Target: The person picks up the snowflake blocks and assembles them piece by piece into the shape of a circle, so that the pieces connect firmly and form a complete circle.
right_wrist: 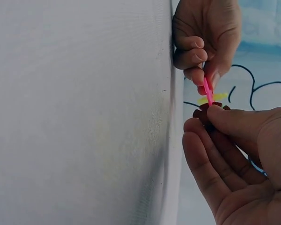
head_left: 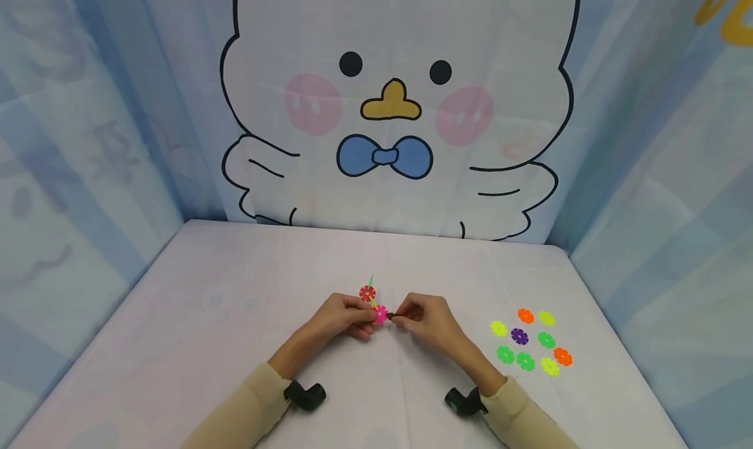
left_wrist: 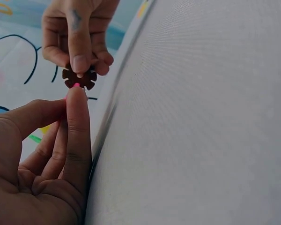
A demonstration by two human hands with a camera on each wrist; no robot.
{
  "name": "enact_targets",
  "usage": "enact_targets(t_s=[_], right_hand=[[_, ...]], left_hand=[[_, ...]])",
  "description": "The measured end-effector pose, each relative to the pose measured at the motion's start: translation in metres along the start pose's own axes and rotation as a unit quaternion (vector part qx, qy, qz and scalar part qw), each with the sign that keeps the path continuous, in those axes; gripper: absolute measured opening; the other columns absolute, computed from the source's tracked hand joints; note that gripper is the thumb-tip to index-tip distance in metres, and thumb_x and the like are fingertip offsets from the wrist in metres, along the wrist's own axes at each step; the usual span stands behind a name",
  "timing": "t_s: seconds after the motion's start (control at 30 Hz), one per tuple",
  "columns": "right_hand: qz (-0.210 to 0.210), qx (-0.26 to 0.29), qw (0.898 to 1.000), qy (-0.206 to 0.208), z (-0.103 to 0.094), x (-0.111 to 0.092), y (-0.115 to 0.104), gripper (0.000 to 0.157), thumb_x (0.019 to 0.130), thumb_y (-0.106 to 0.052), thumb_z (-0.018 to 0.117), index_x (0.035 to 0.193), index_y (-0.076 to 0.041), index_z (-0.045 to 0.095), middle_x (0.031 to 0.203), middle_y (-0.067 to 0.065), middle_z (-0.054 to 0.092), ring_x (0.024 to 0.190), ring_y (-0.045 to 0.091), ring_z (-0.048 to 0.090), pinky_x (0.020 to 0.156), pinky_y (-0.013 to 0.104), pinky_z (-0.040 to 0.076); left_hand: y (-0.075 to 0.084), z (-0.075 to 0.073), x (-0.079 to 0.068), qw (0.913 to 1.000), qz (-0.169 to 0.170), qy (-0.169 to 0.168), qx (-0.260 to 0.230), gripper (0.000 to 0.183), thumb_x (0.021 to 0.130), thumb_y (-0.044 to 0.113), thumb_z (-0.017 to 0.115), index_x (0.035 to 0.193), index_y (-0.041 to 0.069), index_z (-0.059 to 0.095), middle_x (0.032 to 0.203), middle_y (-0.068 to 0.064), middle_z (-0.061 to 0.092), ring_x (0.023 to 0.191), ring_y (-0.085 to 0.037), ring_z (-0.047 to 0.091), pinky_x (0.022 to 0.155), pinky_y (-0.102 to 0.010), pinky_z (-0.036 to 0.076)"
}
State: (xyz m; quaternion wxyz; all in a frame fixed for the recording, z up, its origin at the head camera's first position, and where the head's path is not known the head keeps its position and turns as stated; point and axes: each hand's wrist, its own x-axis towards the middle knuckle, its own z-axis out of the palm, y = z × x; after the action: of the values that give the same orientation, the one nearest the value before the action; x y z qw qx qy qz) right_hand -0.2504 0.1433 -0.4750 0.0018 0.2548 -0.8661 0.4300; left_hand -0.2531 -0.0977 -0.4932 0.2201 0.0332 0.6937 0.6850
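Note:
Near the table's middle, my left hand (head_left: 344, 316) pinches a pink notched plastic disc (head_left: 382, 314) between thumb and fingers. A yellow disc (right_wrist: 220, 97), seen edge-on, joins it to a red disc (head_left: 367, 293). Beyond the red one a green disc (head_left: 370, 281) sticks up, also edge-on. My right hand (head_left: 428, 319) pinches a brown notched disc (left_wrist: 88, 81) with thumb and fingers. In the right wrist view the pink and brown discs meet at their edges, set crosswise. How deep their slots sit in each other cannot be told, since fingertips cover part of both.
On the table (head_left: 247, 279), to the right of my hands, lie several loose discs: orange (head_left: 525, 315), yellow (head_left: 550, 366), green (head_left: 525, 361) and one purple (head_left: 519, 336). A printed curtain (head_left: 388, 200) stands behind the table's back edge.

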Motion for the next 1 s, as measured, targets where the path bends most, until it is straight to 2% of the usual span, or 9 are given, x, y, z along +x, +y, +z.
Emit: enact_targets(t_s=[0.33, 0.67, 1.0], right_hand=[[-0.011, -0.004, 1.0, 0.017, 0.0018, -0.0008, -0.0014, 0.01, 0.086, -0.01, 0.087, 0.085, -0.013, 0.078, 0.087, 0.003, 0.081, 0.076, 0.007, 0.076, 0.07, 0.019, 0.06], [-0.02, -0.01, 0.999, 0.033, 0.0041, -0.0017, -0.0009, 0.011, 0.085, -0.012, 0.089, 0.083, -0.014, 0.078, 0.087, 0.003, 0.081, 0.075, 0.005, 0.075, 0.067, 0.018, 0.059], [-0.01, -0.004, 0.999, 0.038, 0.0081, -0.0024, -0.0009, 0.011, 0.085, -0.011, 0.088, 0.083, -0.012, 0.078, 0.088, 0.005, 0.081, 0.077, 0.006, 0.076, 0.067, 0.018, 0.06]], left_hand=[[-0.0014, 0.0006, 0.0, 1.0, -0.002, 0.002, -0.006, 0.018, 0.095, 0.009, 0.078, 0.104, -0.006, 0.076, 0.077, -0.002, 0.076, 0.066, -0.01, 0.072, 0.067, -0.027, 0.066], [-0.0024, -0.0034, 0.0002, 0.9998, 0.011, -0.016, 0.004, 0.02, 0.096, 0.009, 0.076, 0.106, -0.008, 0.075, 0.079, -0.001, 0.076, 0.066, -0.007, 0.068, 0.065, -0.022, 0.063], [-0.0038, -0.0044, 0.0013, 0.9997, 0.01, -0.018, 0.013, 0.019, 0.096, 0.011, 0.077, 0.104, -0.006, 0.076, 0.081, -0.003, 0.077, 0.066, -0.007, 0.067, 0.065, -0.021, 0.062]])
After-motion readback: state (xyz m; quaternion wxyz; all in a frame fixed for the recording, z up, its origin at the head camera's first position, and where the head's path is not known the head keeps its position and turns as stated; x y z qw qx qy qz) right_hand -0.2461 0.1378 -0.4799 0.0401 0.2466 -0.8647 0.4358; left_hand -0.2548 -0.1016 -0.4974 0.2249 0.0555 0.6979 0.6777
